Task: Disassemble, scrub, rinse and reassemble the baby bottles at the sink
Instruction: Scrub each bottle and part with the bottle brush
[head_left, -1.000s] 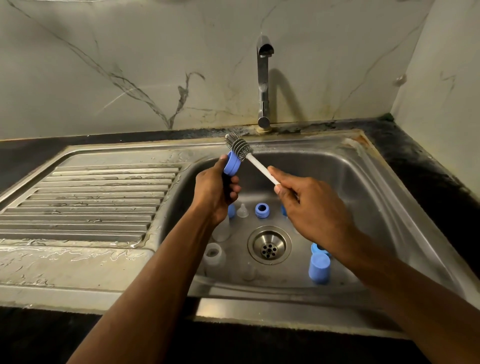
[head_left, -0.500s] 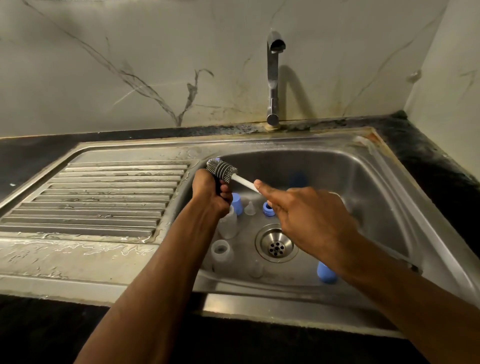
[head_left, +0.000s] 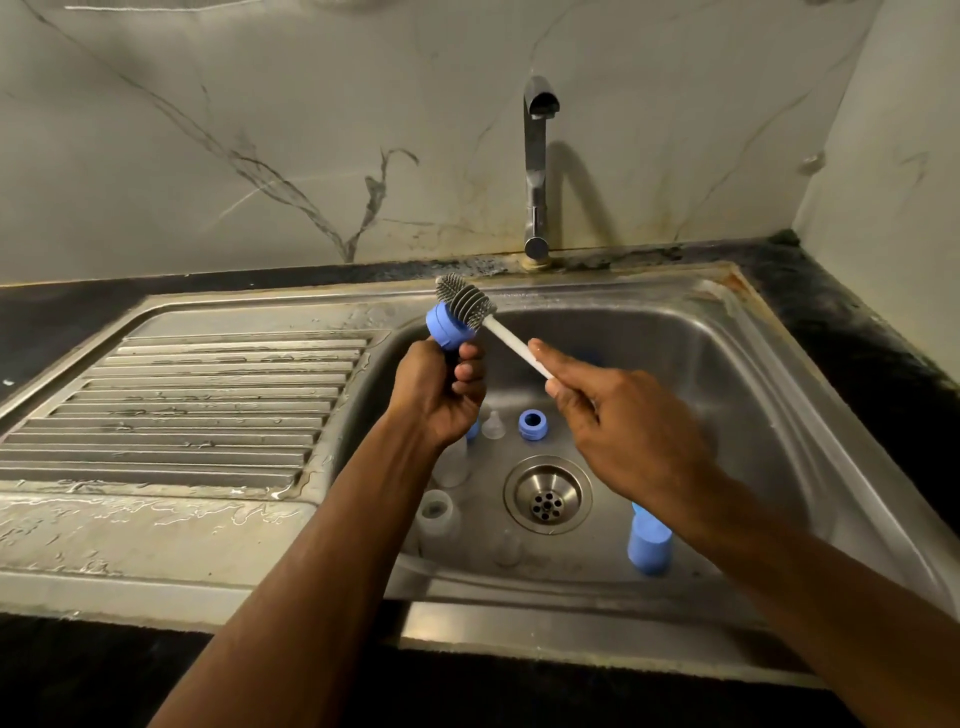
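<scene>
Two hands are raised over the sink (head_left: 779, 395). Nearest, below the right hand (head_left: 618, 426), a blue cap (head_left: 648, 545) is stood on the basin floor, and below the left hand (head_left: 441, 387) a clear bottle (head_left: 435, 514) is seen upright. Between the forearms the drain (head_left: 548, 494) is set. A blue part (head_left: 445, 325) is gripped in the curled fingers of the left hand and held up above the basin's left edge. The white handle of a brush (head_left: 467, 301) is pinched by the right hand, and the grey bristle head is laid against the blue part's top. Between the hands, further back, a clear teat (head_left: 493, 425) and a blue ring (head_left: 532, 424) are seen on the basin floor. Beyond the hands the tap (head_left: 536, 171) is mounted at the wall. Left of the left hand the ribbed drainer (head_left: 197, 405) is seen wet.
</scene>
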